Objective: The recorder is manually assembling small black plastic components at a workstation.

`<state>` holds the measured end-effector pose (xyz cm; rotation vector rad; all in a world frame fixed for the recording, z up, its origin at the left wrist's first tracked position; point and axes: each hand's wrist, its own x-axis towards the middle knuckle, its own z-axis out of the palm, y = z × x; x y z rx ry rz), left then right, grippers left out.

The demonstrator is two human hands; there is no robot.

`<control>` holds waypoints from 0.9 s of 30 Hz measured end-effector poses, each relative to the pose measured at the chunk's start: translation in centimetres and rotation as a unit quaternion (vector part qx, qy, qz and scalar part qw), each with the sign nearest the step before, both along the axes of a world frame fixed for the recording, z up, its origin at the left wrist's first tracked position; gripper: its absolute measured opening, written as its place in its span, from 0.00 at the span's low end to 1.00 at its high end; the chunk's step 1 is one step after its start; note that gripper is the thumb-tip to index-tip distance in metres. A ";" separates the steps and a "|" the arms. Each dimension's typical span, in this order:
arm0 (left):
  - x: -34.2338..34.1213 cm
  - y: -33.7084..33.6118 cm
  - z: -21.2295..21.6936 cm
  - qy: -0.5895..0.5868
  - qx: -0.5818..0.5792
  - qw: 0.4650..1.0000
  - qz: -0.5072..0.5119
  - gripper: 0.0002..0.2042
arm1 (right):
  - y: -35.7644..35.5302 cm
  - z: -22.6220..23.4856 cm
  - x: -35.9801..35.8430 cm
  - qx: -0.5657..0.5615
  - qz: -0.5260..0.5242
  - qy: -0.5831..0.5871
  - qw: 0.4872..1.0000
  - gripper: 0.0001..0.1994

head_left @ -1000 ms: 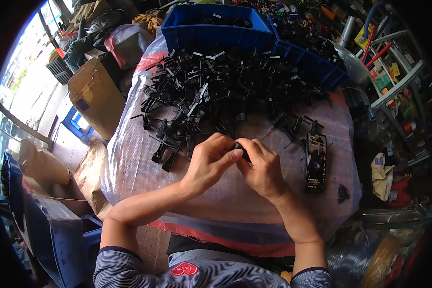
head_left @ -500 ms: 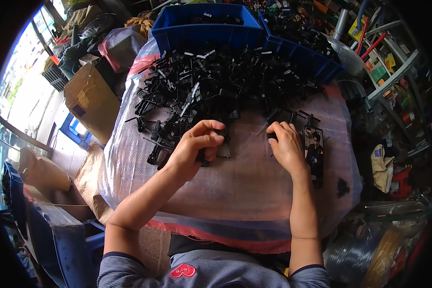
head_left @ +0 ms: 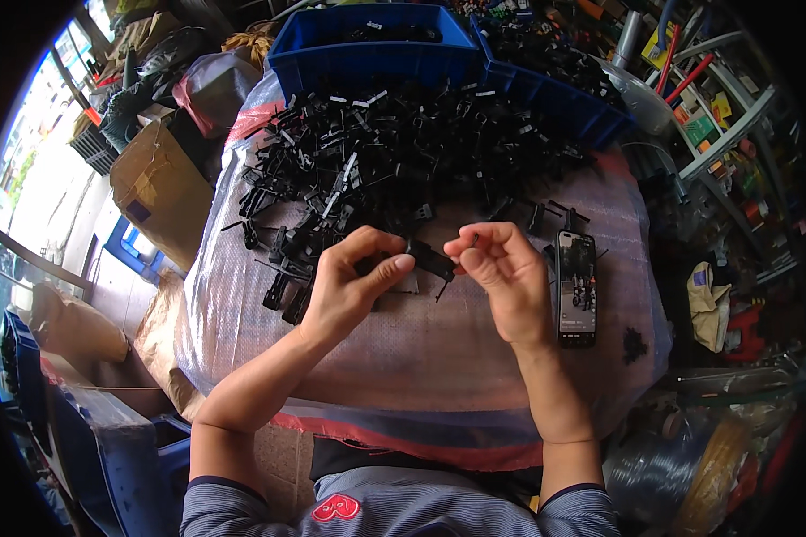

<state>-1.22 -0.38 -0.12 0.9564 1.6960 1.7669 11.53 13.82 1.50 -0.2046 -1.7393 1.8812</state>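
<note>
A black plastic part juts to the right from my left hand, whose thumb and fingers are closed on it. Facing its free end, my right hand pinches a tiny dark piece between thumb and forefinger; its kind is too small to make out. Beyond both hands lies a heap of black plastic parts, with loose ones spilling down beside my left hand. Right of my right wrist rests a phone with its screen lit.
Woven plastic sheeting covers the work surface. Two blue bins, one at the back and one at the back right, hold more black parts. A small dark clump sits near the right edge. A cardboard box stands at the left.
My right hand has come left and turned palm inward, bringing a tiny piece close to the black part. My left hand now holds that part out to the right. The phone's picture has changed.
</note>
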 end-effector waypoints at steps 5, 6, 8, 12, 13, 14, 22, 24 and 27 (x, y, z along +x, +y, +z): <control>0.7 -0.1 0.7 -0.057 -0.023 0.997 -0.035 0.07 | -0.6 -0.1 0.1 0.061 -0.080 -0.006 0.995 0.09; 0.6 -0.1 0.5 -0.059 -0.028 0.997 -0.031 0.07 | -0.6 -0.3 0.0 0.071 -0.068 0.003 0.995 0.08; 1.0 -0.2 0.3 -0.043 -0.008 0.998 -0.034 0.07 | -0.6 -0.6 -0.2 0.095 -0.009 0.030 0.995 0.06; 0.9 0.0 0.2 0.095 0.047 0.994 -0.010 0.09 | -0.5 -1.0 -0.3 0.125 0.052 0.006 0.991 0.06; 0.8 -0.1 0.3 0.165 0.062 0.984 0.007 0.09 | -0.5 -1.2 -0.4 0.079 0.077 0.003 0.994 0.07; 0.9 -0.1 0.3 0.193 0.077 0.978 0.013 0.10 | -0.6 -1.4 -0.4 0.007 0.100 -0.005 0.995 0.07; 1.9 -0.4 1.2 0.350 0.089 0.932 0.041 0.10 | 0.0 -2.7 -0.6 -0.179 0.169 -0.062 0.967 0.04; 1.9 -0.4 1.0 0.360 0.084 0.928 0.056 0.10 | 0.1 -3.1 -1.0 -0.205 0.213 -0.034 0.955 0.05; 1.8 -0.4 0.9 0.325 0.071 0.942 0.040 0.09 | -0.3 -2.9 -0.8 -0.252 0.187 -0.045 0.948 0.06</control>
